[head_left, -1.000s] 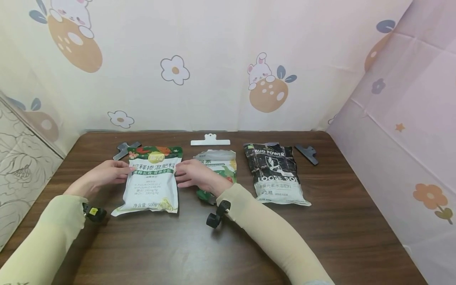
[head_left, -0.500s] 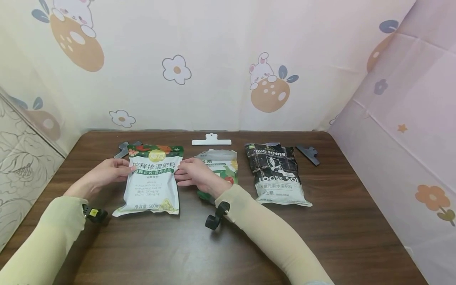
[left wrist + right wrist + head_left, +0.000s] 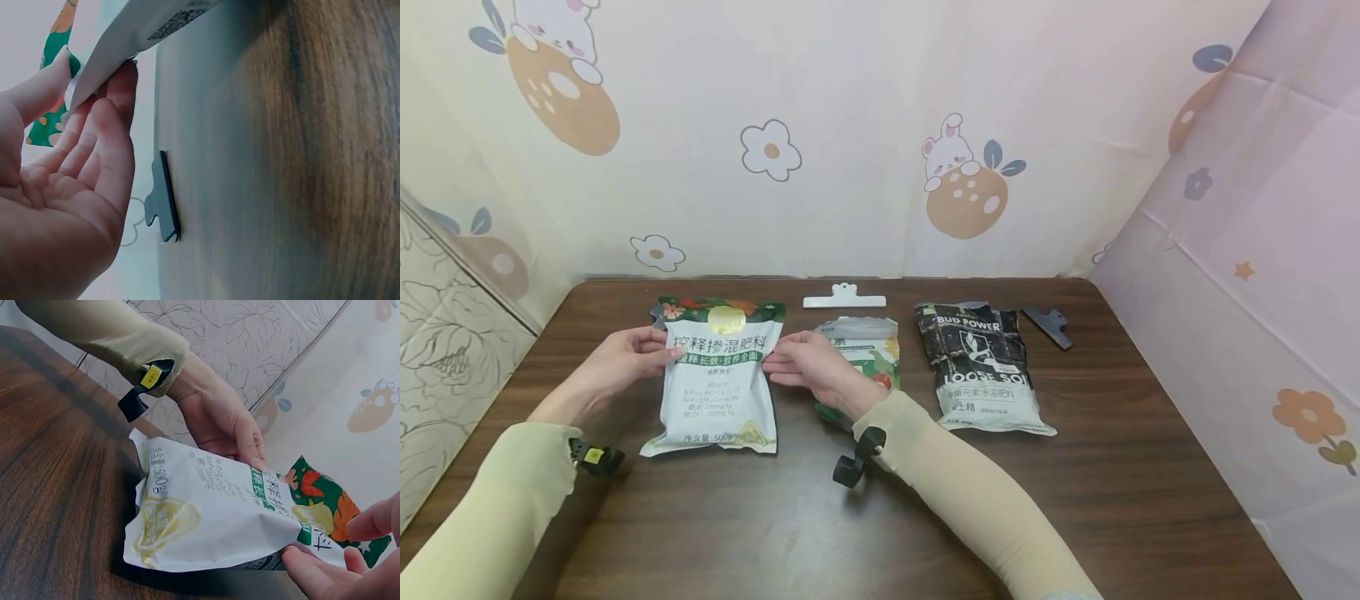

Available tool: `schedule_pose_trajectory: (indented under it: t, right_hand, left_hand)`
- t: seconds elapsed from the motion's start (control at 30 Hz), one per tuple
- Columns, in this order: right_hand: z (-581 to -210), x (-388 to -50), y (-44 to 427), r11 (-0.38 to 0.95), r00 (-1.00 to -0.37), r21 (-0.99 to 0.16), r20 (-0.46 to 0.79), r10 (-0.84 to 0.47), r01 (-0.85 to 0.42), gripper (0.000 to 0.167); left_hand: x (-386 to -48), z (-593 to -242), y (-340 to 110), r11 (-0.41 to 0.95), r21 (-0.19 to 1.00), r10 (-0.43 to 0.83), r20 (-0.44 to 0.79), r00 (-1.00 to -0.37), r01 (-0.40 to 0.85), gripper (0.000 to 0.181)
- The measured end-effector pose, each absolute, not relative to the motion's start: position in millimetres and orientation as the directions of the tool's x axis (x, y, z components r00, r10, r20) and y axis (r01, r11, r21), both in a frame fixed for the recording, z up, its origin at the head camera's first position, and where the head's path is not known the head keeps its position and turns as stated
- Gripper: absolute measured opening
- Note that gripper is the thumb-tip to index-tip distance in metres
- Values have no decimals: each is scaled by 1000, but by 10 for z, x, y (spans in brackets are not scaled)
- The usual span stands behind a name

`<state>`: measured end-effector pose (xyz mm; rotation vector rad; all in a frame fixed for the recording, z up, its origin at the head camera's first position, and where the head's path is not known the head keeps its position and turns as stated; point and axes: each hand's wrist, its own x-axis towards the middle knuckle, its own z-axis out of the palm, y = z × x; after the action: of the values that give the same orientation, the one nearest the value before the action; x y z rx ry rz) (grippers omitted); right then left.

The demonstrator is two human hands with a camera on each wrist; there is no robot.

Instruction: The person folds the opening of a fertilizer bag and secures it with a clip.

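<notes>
A white fertilizer bag [image 3: 718, 408] with a green top band is gripped at both side edges near its top. My left hand [image 3: 625, 362] pinches the left edge, thumb in front and fingers behind, as the left wrist view confirms. On the opposite edge my right hand [image 3: 812, 367] holds the bag between thumb and fingers. In the right wrist view the bag [image 3: 212, 506] leans, its printed top raised and its lower end at the table. A dark clip [image 3: 164, 200] lies behind the bag, mostly covered in the head view.
A green-and-white bag [image 3: 865, 354] lies partly under my right hand and forearm. Further right is a black-and-white bag [image 3: 981, 367] with a dark clip [image 3: 1051, 325] beside it. A white clip [image 3: 844, 297] sits near the back edge of the brown table [image 3: 895, 517].
The top of the white fertilizer bag has risen a little and now covers more of the dark clip behind it. Both hands have kept hold of its edges.
</notes>
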<state>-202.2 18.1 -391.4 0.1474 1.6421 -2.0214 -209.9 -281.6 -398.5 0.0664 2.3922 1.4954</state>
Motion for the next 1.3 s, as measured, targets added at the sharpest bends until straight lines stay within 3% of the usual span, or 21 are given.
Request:
schedule_pose_trajectory:
  t: [0.37, 0.7, 0.9, 1.3]
  right_hand:
    - [-3844, -1993, 176, -141, -898, -917, -319, -303, 374, 19]
    - [-3760, -1971, 190, -174, -923, -934, -254, -291, 312, 14]
    - [-3728, -1953, 206, -185, -929, -937, -237, -284, 295, 12]
    - [-3737, -1931, 206, -71, -966, -993, -71, -249, 91, 28]
  left_hand:
    - [-2015, -3894, -2798, 375, 922, 155, -165, -974, -97, 51]
    - [-1979, -3836, -2769, 271, 962, 130, -57, -990, -20, 35]
    - [-1963, -3804, -2747, 305, 952, 102, -37, -994, -4, 34]
    - [-1946, -3784, -2729, 262, 954, 127, 115, -985, 145, 22]
